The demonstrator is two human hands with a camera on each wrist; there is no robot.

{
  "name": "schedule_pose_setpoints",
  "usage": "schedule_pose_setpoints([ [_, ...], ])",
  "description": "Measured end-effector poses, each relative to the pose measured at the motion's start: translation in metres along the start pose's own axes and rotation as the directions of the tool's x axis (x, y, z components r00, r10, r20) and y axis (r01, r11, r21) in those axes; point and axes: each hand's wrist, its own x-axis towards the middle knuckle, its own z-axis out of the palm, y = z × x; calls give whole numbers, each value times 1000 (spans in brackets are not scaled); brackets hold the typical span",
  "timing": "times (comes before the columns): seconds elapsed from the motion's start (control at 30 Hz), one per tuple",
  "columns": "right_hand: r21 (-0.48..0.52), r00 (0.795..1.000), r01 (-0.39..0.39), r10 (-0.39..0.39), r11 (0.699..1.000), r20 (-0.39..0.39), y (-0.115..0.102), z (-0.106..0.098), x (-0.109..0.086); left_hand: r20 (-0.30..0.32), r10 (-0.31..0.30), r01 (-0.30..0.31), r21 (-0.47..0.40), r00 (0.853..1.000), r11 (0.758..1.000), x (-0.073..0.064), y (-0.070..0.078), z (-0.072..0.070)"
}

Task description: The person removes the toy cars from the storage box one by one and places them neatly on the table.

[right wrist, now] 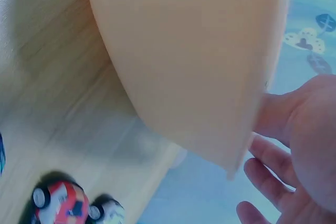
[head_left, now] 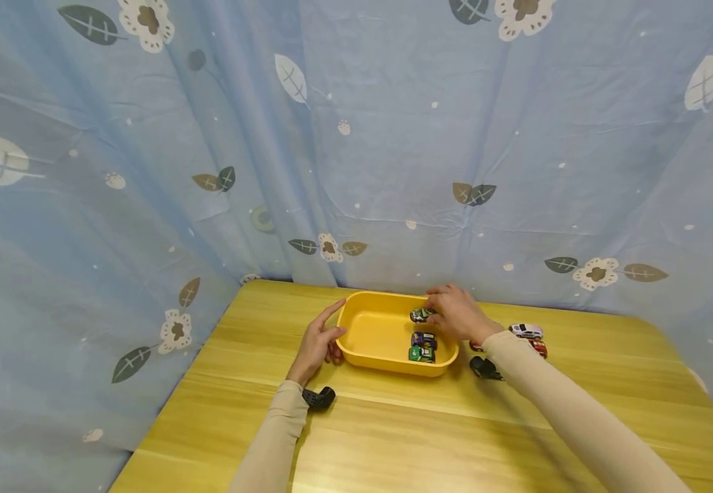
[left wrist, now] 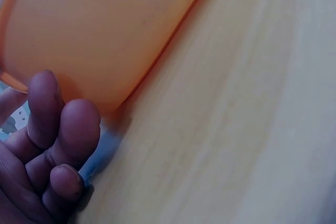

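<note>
A yellow plastic bin stands on the wooden table. My left hand holds its left end, with thumb and forefinger at the rim; in the left wrist view the other fingers curl beside the outer wall. My right hand reaches over the back right rim into the bin. Its thumb and fingertips are around the right end of a dark green toy car, partly hidden by them. A purple toy car and a green toy car sit side by side in front of it, inside the bin.
On the table right of the bin are a white toy car and red toy cars, partly behind the right sleeve. Black devices are at the left wrist and right wrist. A blue patterned curtain hangs along the table's back edge.
</note>
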Motion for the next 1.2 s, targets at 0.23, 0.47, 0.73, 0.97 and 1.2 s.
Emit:
schedule_pose_setpoints([
  [0.23,-44,999,8,-9,999,-42,-2,-18,-10,1,5,-5,-3,1000,1000,-1,-1,0],
  [0.47,-83,999,17,-20,996,-28,12,-37,-24,-8,-4,4,-1,1000,1000,-1,-1,1],
  [0.73,-88,1000,-22,22,996,-5,42,-68,-46,-7,-4,3,-6,1000,1000,0,-1,1],
  [0.97,-94,999,-46,45,995,-14,66,-85,-65,-6,-10,10,8,1000,1000,-1,-1,0],
  [1.2,-105,996,-87,86,991,-16,91,-86,-88,-16,-9,9,8,1000,1000,0,1,2],
])
